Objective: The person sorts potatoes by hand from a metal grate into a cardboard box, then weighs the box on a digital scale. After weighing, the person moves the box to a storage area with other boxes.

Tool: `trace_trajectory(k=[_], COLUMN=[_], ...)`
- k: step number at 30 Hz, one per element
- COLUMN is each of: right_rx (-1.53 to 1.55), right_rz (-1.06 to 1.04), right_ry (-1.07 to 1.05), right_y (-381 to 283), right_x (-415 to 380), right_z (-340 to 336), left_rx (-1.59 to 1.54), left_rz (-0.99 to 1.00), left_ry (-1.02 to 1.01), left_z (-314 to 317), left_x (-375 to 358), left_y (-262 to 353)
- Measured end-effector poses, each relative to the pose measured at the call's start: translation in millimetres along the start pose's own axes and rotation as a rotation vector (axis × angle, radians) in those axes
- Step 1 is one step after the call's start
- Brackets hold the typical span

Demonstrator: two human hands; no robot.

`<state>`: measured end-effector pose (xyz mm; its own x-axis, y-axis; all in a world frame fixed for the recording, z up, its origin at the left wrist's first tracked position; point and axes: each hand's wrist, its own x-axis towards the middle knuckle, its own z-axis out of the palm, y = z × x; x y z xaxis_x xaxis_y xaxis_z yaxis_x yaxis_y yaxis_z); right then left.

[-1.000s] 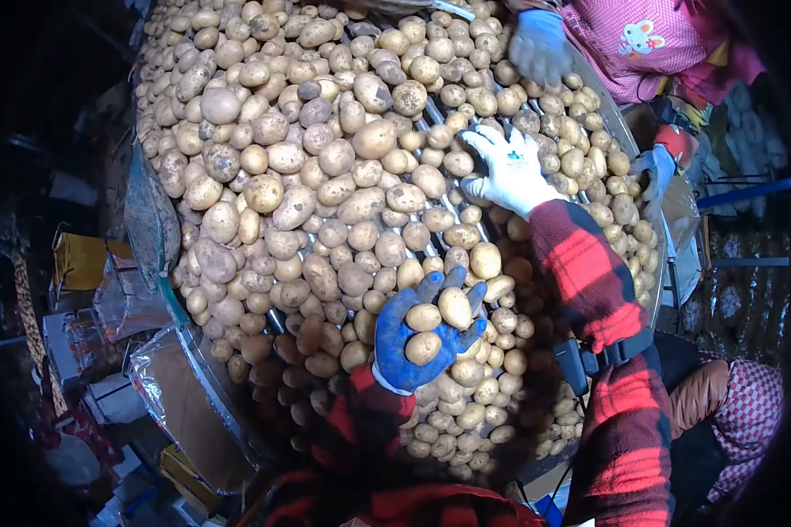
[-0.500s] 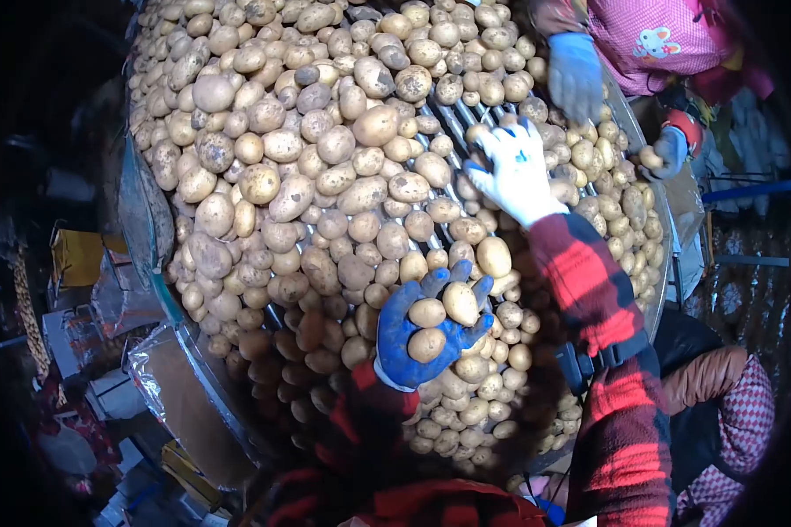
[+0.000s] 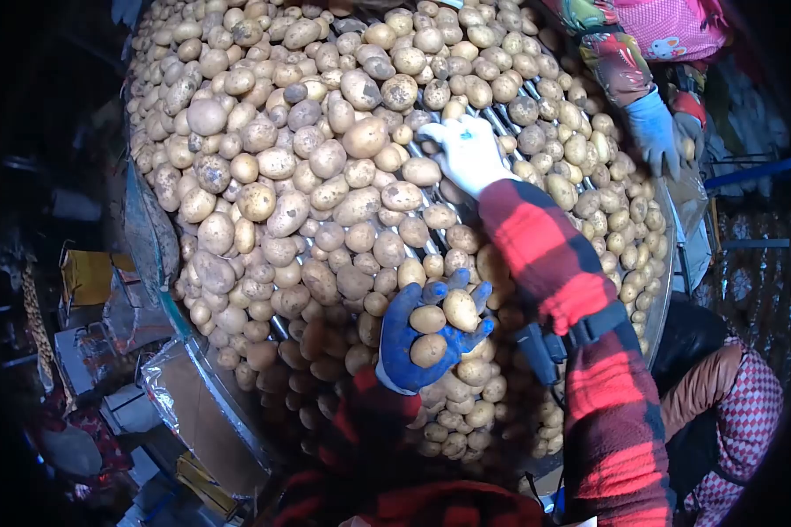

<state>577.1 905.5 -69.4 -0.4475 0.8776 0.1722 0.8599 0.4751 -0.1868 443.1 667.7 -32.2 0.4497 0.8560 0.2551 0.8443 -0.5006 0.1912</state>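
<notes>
- You are looking through a fisheye lens: straight lines bow outward, and a black vignette swallows all four corners of the view.
- Light falls from above onto the far and middle part of the potato heap (image 3: pixel 325 158); skins there read pale, evenly lit, with no harsh glare.
- The near edge of the sorting table (image 3: pixel 211 395) drops into shadow, and the potatoes there turn brown and murky.
- Your white-gloved right hand (image 3: pixel 466 154) is the brightest patch, nearly washed out, with soft edges.
- Your blue-gloved left hand (image 3: pixel 426 334) sits in middling light, and is reasonably sharp.
- Off the table's left edge, the clutter is dim and hard to make out.
</notes>
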Motion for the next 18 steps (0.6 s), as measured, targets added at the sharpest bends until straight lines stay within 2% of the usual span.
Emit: trace_trajectory(k=[1,2,3,4,5,6,7,8,9,11,12,15,17,18], right_rx=[0.191,0.305,0.405,0.581,0.721,0.683,0.984,0.921,0.844,0.780,0.787,0.610,0.627,0.594], right_rz=[0.014,-0.004,0.025,0.140,0.101,0.011,0.119,0.010,-0.171,-0.208,-0.236,-0.310,-0.285,-0.281], right_ry=[0.025,0.188,0.232,0.079,0.067,0.083,-0.217,-0.294,-0.254,-0.331,-0.339,-0.279,-0.268,-0.287], right_y=[10,15,8,-8,-22,-30,-38,-44,-34,-39,-34,-45,-56,-59], right_x=[-4,-17,-29,-42,-62,-87,-98,-112,-128,-139,-142,-144,-140,-136], right_z=[0,10,-4,-37,-59,-72,-92,-107,-100,-109,-104,-88,-92,-92], left_rx=[-0.016,-0.041,-0.077,-0.131,-0.204,-0.363,-0.595,-0.909,-1.021,-1.254,-1.739,-2.429,-1.691,-1.599], left_rz=[-0.007,-0.012,-0.016,-0.023,-0.028,-0.059,-0.109,-0.183,-0.306,-0.554,-0.711,-0.866,-0.549,-0.515], left_ry=[0.004,0.000,-0.008,-0.031,-0.054,-0.100,-0.148,-0.186,-0.165,-0.072,-0.056,-0.079,0.028,0.087], left_z=[0,1,1,1,0,1,2,8,7,7,-7,-2,-1,1], left_x=[1,2,3,5,7,8,6,-1,-2,-5,4,4,9,7], left_y=[0,0,1,1,1,-1,-2,-4,-1,6,9,7,6,6])
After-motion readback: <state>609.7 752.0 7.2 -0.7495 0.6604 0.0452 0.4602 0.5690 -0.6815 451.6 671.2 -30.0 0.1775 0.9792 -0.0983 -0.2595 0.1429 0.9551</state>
